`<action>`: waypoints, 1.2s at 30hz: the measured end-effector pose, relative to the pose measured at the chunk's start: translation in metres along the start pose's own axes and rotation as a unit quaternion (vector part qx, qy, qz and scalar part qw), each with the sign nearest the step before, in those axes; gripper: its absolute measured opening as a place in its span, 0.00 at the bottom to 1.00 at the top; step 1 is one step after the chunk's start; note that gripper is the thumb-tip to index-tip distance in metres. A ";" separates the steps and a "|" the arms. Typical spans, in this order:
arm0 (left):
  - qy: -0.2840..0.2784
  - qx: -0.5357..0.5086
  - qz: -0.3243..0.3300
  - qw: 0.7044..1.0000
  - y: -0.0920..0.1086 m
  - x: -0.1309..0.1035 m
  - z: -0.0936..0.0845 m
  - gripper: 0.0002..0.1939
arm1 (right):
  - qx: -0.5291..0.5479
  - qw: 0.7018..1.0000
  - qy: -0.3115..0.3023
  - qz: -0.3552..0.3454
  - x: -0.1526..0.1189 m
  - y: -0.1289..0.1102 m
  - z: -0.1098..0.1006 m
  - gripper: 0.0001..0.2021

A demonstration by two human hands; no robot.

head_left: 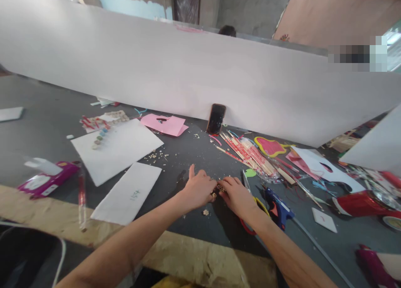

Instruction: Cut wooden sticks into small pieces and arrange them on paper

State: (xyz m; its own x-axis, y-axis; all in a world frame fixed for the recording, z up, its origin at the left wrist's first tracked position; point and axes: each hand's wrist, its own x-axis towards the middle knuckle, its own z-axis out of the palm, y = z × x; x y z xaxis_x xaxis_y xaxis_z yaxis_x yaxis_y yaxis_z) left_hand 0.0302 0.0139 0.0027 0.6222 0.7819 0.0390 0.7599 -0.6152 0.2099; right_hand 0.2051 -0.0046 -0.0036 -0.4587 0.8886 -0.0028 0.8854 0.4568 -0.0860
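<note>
My left hand (199, 188) rests low over the dark tabletop with its fingers curled in, one digit sticking up. Small beige pieces (214, 196) show at its fingertips. Facing it, my right hand (237, 195) bends its fingers around more of these bits, and the two hands nearly touch. A single beige piece (205, 212), perhaps flower-shaped, lies just in front of them. Scissors (246, 182) with yellow and red handles are partly hidden under my right hand and forearm. Beside that forearm lies a blue glue gun (281, 206).
A phone (216, 118) leans on the white partition (194, 75). White sheets (119, 148), pink paper (165, 124) and a purple tissue pack (50, 178) lie left. Wooden sticks (241, 150), a red-and-yellow shape (270, 146) and a red can (360, 203) lie right. Beige crumbs are scattered between.
</note>
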 end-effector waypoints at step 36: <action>0.022 -0.063 -0.089 0.994 -0.030 -0.003 -0.025 0.11 | -0.004 1.000 0.031 -0.003 0.006 0.004 0.000 0.11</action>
State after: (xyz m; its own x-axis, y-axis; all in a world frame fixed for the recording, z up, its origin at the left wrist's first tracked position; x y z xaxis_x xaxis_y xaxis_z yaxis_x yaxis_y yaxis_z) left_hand 0.0007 0.0326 0.0209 0.4696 0.8823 0.0320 0.8254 -0.4516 0.3388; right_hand 0.2055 0.0024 -0.0041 -0.4593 0.8863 0.0593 0.8829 0.4629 -0.0787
